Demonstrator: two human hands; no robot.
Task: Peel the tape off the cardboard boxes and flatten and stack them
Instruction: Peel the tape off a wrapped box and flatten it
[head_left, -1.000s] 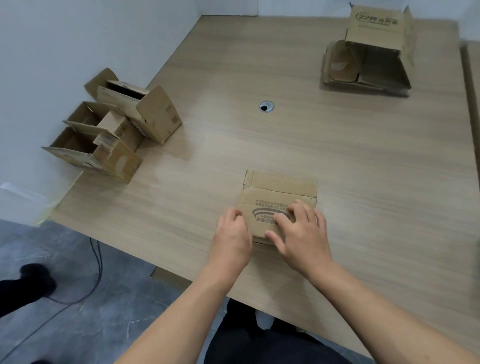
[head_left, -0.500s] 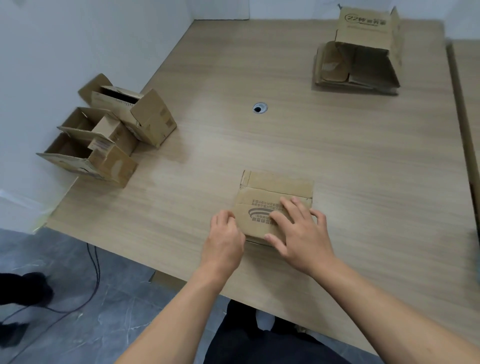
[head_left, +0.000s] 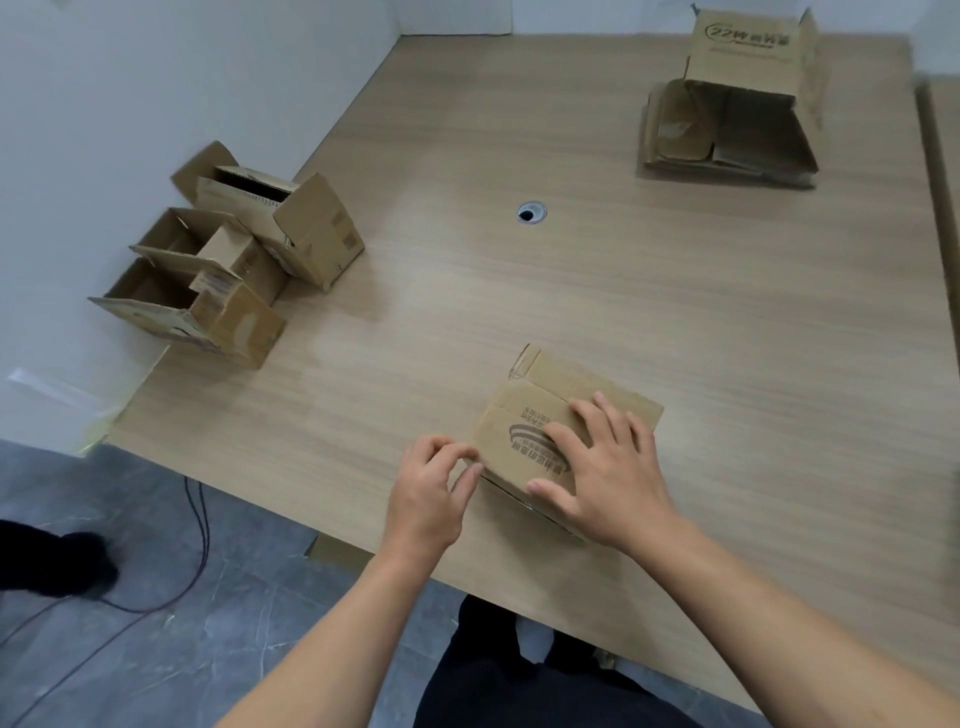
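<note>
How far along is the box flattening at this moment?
Done: a stack of flattened boxes lies at the far right of the table, with one unflattened box standing at its far side. In hand: the right hand presses flat on a closed box near the front edge while the left hand, fingers curled, touches its left corner. Left: three open boxes by the wall.

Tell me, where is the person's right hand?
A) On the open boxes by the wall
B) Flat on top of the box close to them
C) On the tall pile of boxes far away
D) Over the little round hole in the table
B: the right hand lies with its fingers spread on top of the cardboard box near the front edge of the table.
</note>
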